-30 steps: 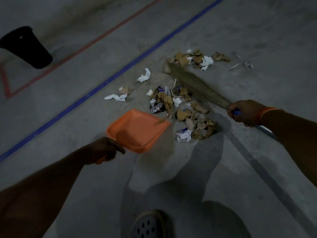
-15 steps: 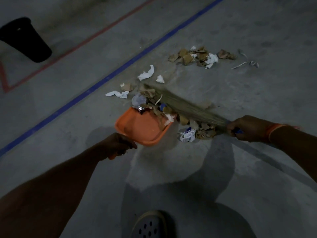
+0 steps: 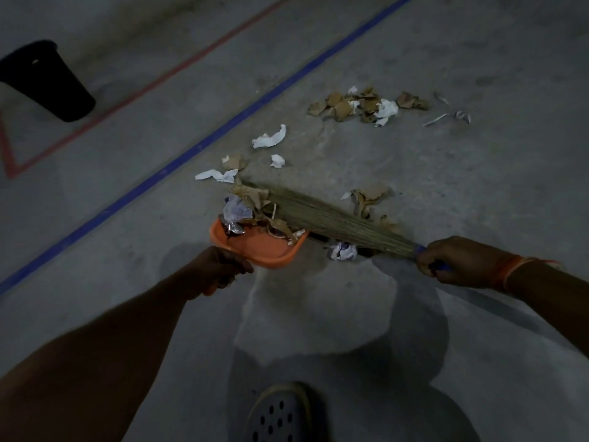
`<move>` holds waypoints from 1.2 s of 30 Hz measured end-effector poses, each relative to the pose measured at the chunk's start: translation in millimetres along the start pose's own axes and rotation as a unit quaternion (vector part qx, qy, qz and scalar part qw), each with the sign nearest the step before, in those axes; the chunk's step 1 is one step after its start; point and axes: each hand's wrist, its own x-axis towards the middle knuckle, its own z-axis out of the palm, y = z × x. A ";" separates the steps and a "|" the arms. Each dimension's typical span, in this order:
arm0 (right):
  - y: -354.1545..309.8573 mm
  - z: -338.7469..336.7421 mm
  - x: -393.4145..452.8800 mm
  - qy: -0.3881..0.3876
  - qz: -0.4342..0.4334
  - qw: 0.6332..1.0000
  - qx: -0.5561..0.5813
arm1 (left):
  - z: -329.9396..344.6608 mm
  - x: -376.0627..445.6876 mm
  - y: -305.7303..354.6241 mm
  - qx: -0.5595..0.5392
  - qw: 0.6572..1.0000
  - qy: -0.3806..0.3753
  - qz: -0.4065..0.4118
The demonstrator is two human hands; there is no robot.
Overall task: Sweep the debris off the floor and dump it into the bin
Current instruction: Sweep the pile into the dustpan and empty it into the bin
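Observation:
My left hand (image 3: 220, 269) grips the handle of an orange dustpan (image 3: 255, 248) resting on the grey floor. My right hand (image 3: 459, 261) holds a straw broom (image 3: 322, 218) by its blue handle, its bristles lying across the pan's mouth. Brown cardboard scraps and foil wrappers (image 3: 251, 208) are heaped at the pan's front edge. A crumpled wrapper (image 3: 343, 251) lies just right of the pan. White paper bits (image 3: 269, 138) lie beyond it. A second heap of cardboard and paper (image 3: 363, 105) sits farther off. A black bin (image 3: 44, 79) stands at the far left.
A blue line (image 3: 204, 145) and a red line (image 3: 143, 87) run diagonally across the floor between the debris and the bin. A few torn scraps (image 3: 366, 196) lie behind the broom. My perforated shoe (image 3: 280, 413) shows at the bottom edge.
The broom swept left and toward me, pushing the near debris heap onto the dustpan's front edge. The dustpan shifted slightly right to meet it.

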 end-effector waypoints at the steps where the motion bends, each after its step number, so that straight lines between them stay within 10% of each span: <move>1: 0.9 2.1 -2.6 0.001 0.003 1.000 -0.003 | -0.5 0.3 -2.1 0.006 1.000 0.006 -0.001; 36: -5.0 4.8 -127.5 0.186 0.097 0.971 0.119 | 10.0 -32.7 32.7 0.084 0.996 0.034 0.012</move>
